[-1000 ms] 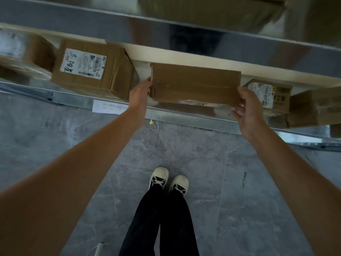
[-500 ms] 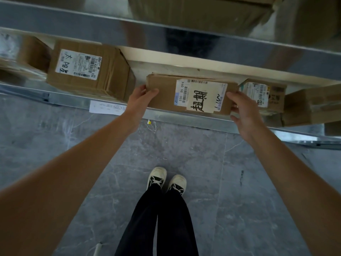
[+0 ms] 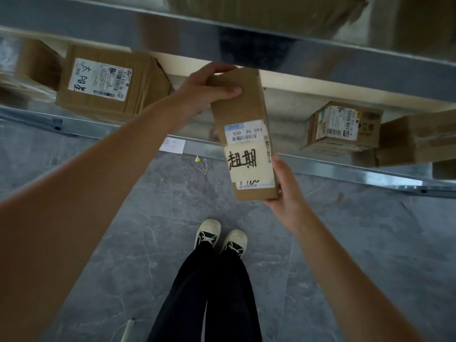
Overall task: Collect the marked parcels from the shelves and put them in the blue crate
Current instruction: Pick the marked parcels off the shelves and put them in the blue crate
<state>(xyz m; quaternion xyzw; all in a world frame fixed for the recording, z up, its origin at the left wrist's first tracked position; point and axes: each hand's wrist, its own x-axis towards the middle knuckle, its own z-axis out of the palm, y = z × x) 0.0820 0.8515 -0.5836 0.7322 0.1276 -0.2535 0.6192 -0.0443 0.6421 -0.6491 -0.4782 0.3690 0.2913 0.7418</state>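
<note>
A long brown cardboard parcel (image 3: 240, 107) with a barcode label and a cream sticker bearing black handwritten characters is held out in front of the metal shelf (image 3: 345, 169), its length pointing toward me. My left hand (image 3: 207, 91) grips its far end from above. My right hand (image 3: 283, 186) cups its near end from below. The blue crate is not in view.
On the same shelf sit a labelled box (image 3: 108, 82) at left, a small labelled box (image 3: 343, 124) at right and plain boxes (image 3: 417, 139) further right. An upper shelf beam (image 3: 320, 55) overhangs. My feet (image 3: 219, 236) stand on grey tiled floor.
The parcel lay lengthwise on the shelf, was tipped so its label showed, and now has been lifted off and turned end-on toward me, held in both hands.
</note>
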